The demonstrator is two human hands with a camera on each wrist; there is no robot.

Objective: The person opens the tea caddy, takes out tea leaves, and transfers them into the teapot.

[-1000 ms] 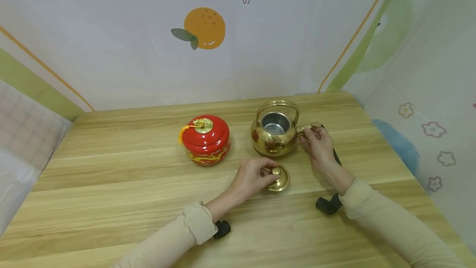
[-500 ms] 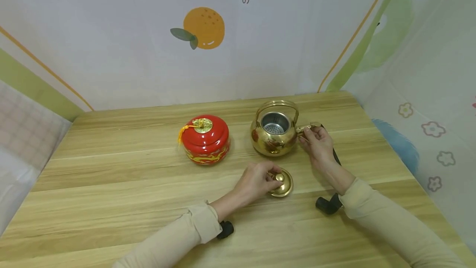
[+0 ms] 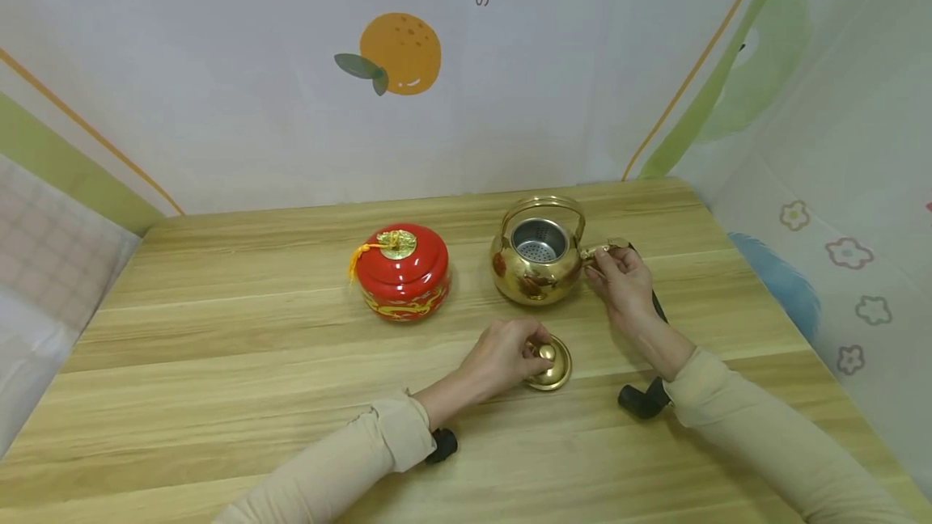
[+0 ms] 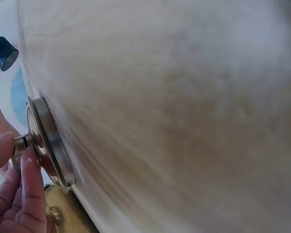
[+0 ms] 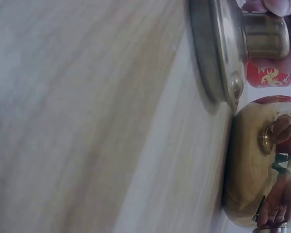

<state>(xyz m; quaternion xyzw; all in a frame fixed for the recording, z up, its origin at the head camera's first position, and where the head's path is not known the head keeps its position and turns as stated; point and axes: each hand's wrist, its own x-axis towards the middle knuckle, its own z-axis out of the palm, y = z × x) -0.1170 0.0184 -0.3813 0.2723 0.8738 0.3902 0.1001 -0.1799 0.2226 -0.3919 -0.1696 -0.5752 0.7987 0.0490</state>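
Left hand pinches the round knob of a gold teapot lid between thumb and fingers. In the right wrist view the lid sits right at the tabletop, knob pointing up from the wood. Behind it stands the gold teapot, uncovered, its arched handle upright and a perforated steel strainer in its mouth. The right hand holds the teapot's spout on the right side between thumb and fingers. Part of the spout is hidden by that hand.
A red lidded jar with gold dragons and a yellow tassel stands left of the teapot. All rest on a wood-grain table backed by a printed wall covering. Black wrist-camera parts hang by the forearms.
Left hand and lid have moved a little toward the person and slightly right. Right hand and teapot stay as they were.
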